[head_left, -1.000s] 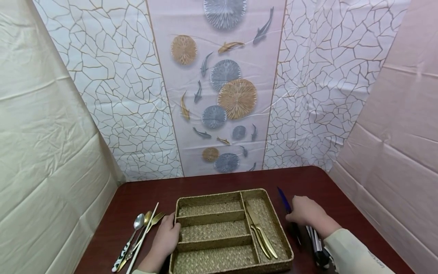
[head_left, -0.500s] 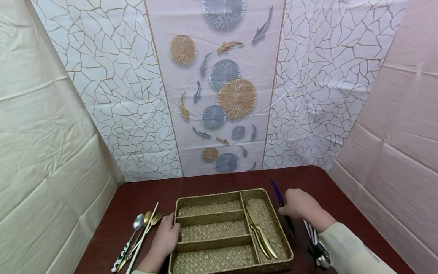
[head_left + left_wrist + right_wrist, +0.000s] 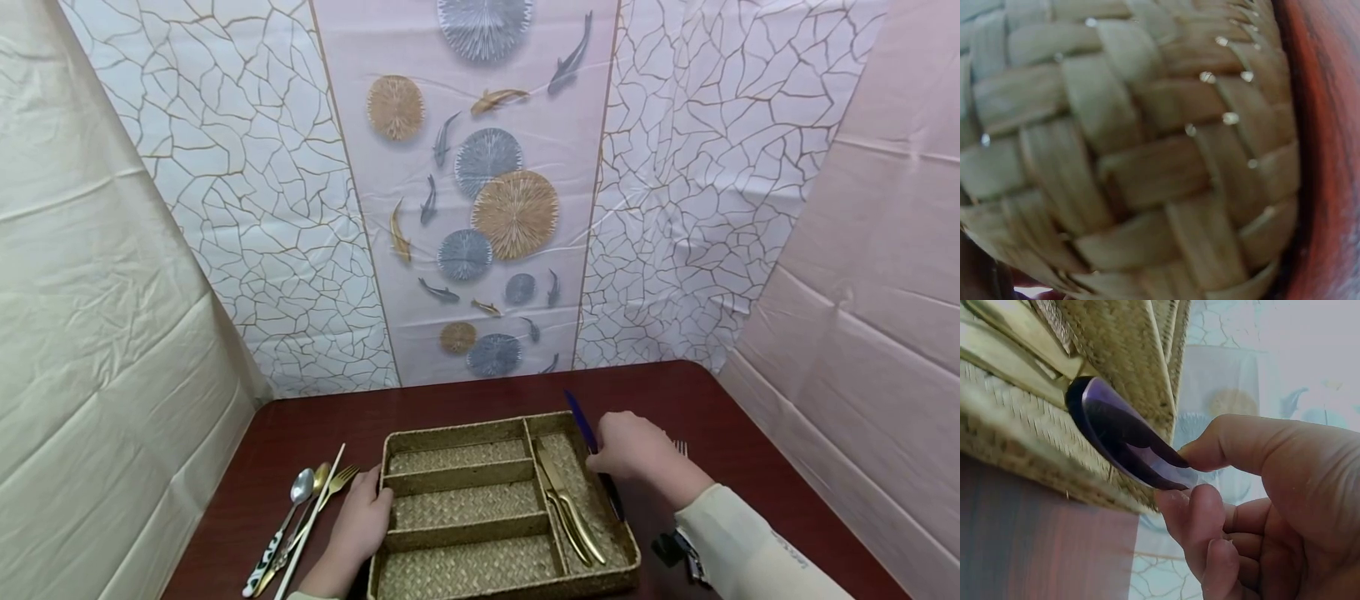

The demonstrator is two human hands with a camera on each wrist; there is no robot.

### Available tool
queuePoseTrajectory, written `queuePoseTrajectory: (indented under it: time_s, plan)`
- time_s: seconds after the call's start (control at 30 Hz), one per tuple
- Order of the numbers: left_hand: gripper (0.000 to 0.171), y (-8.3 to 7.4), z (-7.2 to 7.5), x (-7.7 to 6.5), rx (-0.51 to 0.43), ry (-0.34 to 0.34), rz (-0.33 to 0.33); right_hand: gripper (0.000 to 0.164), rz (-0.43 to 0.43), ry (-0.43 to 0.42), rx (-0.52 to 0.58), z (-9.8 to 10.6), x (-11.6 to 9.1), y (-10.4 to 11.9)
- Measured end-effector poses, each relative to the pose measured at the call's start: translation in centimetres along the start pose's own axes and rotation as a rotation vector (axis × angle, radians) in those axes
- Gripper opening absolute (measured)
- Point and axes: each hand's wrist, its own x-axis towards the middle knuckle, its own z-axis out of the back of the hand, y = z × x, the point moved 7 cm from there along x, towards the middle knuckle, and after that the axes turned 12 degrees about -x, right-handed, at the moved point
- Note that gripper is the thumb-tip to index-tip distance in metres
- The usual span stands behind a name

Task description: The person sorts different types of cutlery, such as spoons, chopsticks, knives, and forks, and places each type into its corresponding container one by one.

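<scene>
My right hand pinches a knife with a dark blue blade and black handle over the right wall of a woven tray. In the right wrist view, thumb and fingertips grip this dark, glossy purple-blue knife, with its rounded handle end towards the tray. Two gold knives lie in the tray's long right compartment. My left hand holds the tray's left wall, thumb at the rim. Woven wall fills most of the left wrist view, and the left fingers are hardly seen there.
Left of the tray lie a spoon with a patterned handle, a gold spoon, a gold fork and pale chopsticks. Fork tines and a dark-tied cutlery bundle show partly behind my right arm. Cloth walls surround the dark red table.
My right hand has moved left with the blue knife, from the table to above the tray's right wall. The left hand keeps its place on the tray.
</scene>
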Motion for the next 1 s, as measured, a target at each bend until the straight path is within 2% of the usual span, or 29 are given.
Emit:
queuePoseTrajectory:
  time_s: [0.2, 0.4, 0.47, 0.73, 1.0]
  plan:
    - [0.053, 0.1, 0.0, -0.1, -0.003, 0.003, 0.009, 0.044, 0.023, 0.016, -0.038, -1.1, 0.2, 1.4]
    - [0.053, 0.1, 0.0, -0.1, -0.008, 0.002, 0.011, 0.036, 0.05, 0.09, -0.024, -2.3, -0.1, 2.5]
    - [0.053, 0.1, 0.0, -0.1, -0.009, 0.004, 0.01, 0.031, 0.05, 0.108, -0.022, -2.5, 0.0, 2.7]
    - [0.053, 0.1, 0.1, -0.1, -0.007, -0.005, 0.001, 0.032, 0.05, 0.144, -0.066, -3.3, 0.5, 2.9]
    - [0.054, 0.2, 0.0, 0.1, -0.011, 0.001, 0.007, 0.033, 0.056, 0.14, -0.099, -3.9, 0.9, 3.2]
